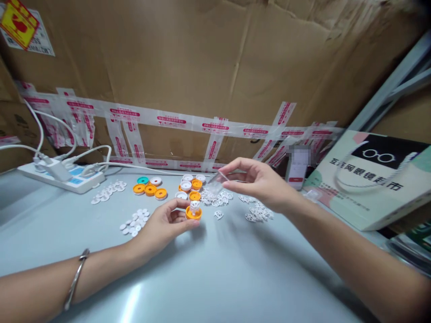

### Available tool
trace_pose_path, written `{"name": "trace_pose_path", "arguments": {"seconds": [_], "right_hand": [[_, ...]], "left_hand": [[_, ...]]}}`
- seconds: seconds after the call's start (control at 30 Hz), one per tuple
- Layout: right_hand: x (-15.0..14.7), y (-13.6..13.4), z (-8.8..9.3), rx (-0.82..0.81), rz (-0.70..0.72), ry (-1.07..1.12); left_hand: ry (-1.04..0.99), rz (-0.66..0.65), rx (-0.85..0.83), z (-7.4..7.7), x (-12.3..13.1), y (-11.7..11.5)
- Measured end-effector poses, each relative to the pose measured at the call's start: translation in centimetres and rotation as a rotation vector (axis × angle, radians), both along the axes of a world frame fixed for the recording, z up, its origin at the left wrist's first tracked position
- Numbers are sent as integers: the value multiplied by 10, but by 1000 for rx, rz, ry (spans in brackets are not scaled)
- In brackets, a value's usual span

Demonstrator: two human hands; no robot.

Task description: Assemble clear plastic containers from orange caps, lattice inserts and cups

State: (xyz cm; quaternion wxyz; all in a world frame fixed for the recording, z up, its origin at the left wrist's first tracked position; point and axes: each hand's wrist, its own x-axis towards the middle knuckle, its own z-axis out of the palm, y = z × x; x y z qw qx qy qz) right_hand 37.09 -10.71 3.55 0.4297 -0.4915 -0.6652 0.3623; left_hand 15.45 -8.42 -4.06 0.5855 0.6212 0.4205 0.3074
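In the head view, the left hand has its grip narrowed around a shallow orange round plastic holder, thumb on the near side and fingers on the far side. A small white knobby piece stands upright in the middle of it. The holder is over the middle of the desk, a smooth pale blue-grey surface; whether it touches the surface cannot be told. A thin silver metal bracelet circles the left wrist.

The right hand pinches a clear, colourless plastic piece between thumb and fingertips, tilted and apart from the orange holder. In the picture it overlaps a heap of flat white openwork pieces; its exact shape is blurred. One single white openwork piece lies nearer, and a second heap of white openwork pieces lies below the right wrist.

Beyond the left hand sit orange, white and teal round holders, with more orange and white round holders just right of them. Small white round discs lie beside the left forearm. A white power strip stands farther left.
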Motion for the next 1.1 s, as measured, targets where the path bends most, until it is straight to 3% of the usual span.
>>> {"name": "trace_pose_path", "arguments": {"seconds": [0.1,0.2,0.4,1.1], "right_hand": [[-26,-2,-13,7,93,109],[-36,0,-16,31,149,68],[-35,8,-8,16,251,-74],[-32,13,-25,69,324,-172]], "left_hand": [[-61,-40,-33,0,1,-1],[-117,-74,-22,-1,2,-1],[-140,-60,-68,-1,2,0],[-80,-74,68,0,1,1]]}}
